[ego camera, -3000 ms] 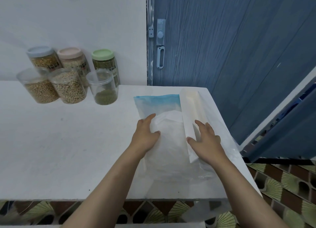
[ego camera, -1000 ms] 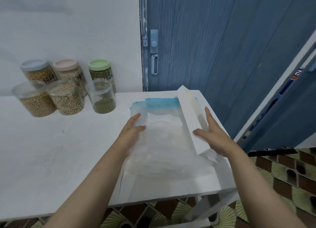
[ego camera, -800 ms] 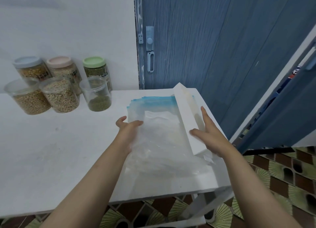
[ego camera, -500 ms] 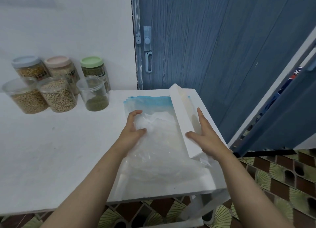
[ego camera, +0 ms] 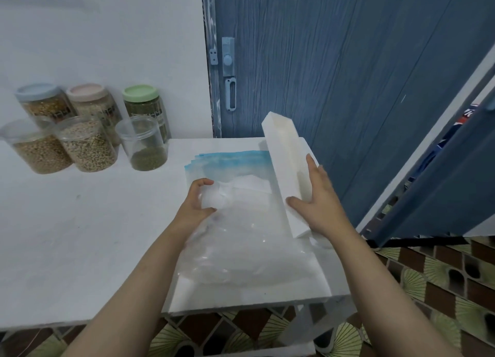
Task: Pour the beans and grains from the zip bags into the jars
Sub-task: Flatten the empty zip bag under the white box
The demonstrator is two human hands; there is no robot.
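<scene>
A stack of empty clear zip bags (ego camera: pixel 241 222) with blue tops lies flat on the right end of the white table (ego camera: pixel 80 236). My left hand (ego camera: pixel 195 209) grips the stack's left edge, thumb and fingers curled round it. My right hand (ego camera: pixel 318 204) holds a long white foam block (ego camera: pixel 285 161), tilted up off the bags' right side. At the back left stand three open jars: tan beans (ego camera: pixel 37 147), pale grains (ego camera: pixel 88 145), and a little green beans (ego camera: pixel 146 145).
Behind the open jars stand three lidded jars, with blue (ego camera: pixel 45 102), pink (ego camera: pixel 91 99) and green (ego camera: pixel 144 102) lids. A blue door (ego camera: pixel 334 75) with a latch rises behind the table. The table's right edge drops to a patterned tiled floor (ego camera: pixel 442 289).
My right hand has lifted the foam block higher off the bags and tilted it up. My left hand shifted from pressing on the bags to gripping their left edge.
</scene>
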